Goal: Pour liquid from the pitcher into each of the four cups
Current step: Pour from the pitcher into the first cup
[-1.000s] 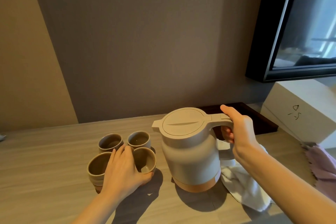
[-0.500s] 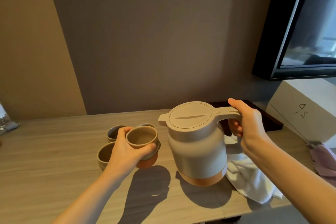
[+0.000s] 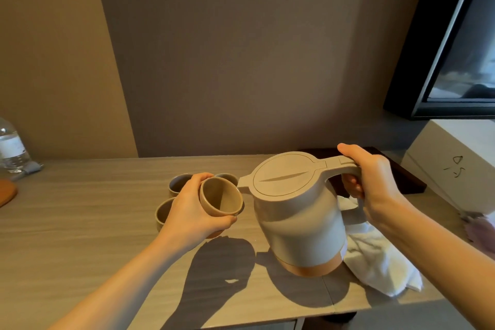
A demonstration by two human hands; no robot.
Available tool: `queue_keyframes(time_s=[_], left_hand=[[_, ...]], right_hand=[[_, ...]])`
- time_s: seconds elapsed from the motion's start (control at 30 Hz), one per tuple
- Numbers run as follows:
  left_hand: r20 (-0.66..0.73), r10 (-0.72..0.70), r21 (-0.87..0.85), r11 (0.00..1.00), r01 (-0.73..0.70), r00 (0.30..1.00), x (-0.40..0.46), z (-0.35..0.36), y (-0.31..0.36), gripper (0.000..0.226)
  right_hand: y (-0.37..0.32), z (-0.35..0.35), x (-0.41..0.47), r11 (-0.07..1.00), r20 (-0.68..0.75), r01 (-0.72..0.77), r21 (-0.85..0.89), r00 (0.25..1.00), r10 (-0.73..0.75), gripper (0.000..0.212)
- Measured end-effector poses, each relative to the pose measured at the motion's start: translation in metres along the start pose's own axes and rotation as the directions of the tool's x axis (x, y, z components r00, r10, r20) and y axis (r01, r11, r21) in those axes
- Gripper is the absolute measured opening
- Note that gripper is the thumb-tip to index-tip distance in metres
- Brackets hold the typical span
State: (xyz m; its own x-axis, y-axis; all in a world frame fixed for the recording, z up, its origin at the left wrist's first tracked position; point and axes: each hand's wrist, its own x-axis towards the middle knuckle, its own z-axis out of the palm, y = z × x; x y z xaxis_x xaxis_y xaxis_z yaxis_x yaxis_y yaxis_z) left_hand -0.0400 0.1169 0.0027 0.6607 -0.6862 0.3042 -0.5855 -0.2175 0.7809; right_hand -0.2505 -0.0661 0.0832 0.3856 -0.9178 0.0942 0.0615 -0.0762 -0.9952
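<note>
A beige pitcher (image 3: 300,222) with an orange base and closed lid is lifted and tilted left, its spout close to a beige cup (image 3: 220,197). My right hand (image 3: 372,185) grips the pitcher's handle. My left hand (image 3: 192,209) holds the cup above the table, tilted with its mouth toward the spout; the inside looks dry. Three more cups stay on the table behind my left hand: one at the back left (image 3: 179,182), one at the back (image 3: 227,177), mostly hidden, and one at the front left (image 3: 164,212).
The wooden table (image 3: 80,222) ends at a front edge near the bottom. A white cloth (image 3: 380,257) lies right of the pitcher. A dark tray (image 3: 407,182) and white box (image 3: 455,163) stand at the right. A water bottle (image 3: 10,147) stands far left, a screen (image 3: 466,48) hangs above right.
My left hand picked one cup out of the group, lifted it and tipped it toward the spout. My right hand raised and tilted the pitcher to the left.
</note>
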Motion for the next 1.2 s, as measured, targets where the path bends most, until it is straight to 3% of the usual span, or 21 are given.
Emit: queue_keyframes(time_s=[0.73, 1.2], left_hand=[[0.054, 0.088, 0.127, 0.987, -0.094, 0.995, -0.007, 0.002, 0.003, 0.089], [0.058, 0.06, 0.113, 0.991, -0.066, 0.997, -0.011, 0.007, -0.001, 0.09]], right_hand=[[0.006, 0.009, -0.006, 0.982, 0.07, 0.043, -0.182, 0.997, -0.031, 0.036], [0.004, 0.01, -0.008, 0.973, 0.089, 0.051, -0.225, 0.995, -0.032, 0.035]])
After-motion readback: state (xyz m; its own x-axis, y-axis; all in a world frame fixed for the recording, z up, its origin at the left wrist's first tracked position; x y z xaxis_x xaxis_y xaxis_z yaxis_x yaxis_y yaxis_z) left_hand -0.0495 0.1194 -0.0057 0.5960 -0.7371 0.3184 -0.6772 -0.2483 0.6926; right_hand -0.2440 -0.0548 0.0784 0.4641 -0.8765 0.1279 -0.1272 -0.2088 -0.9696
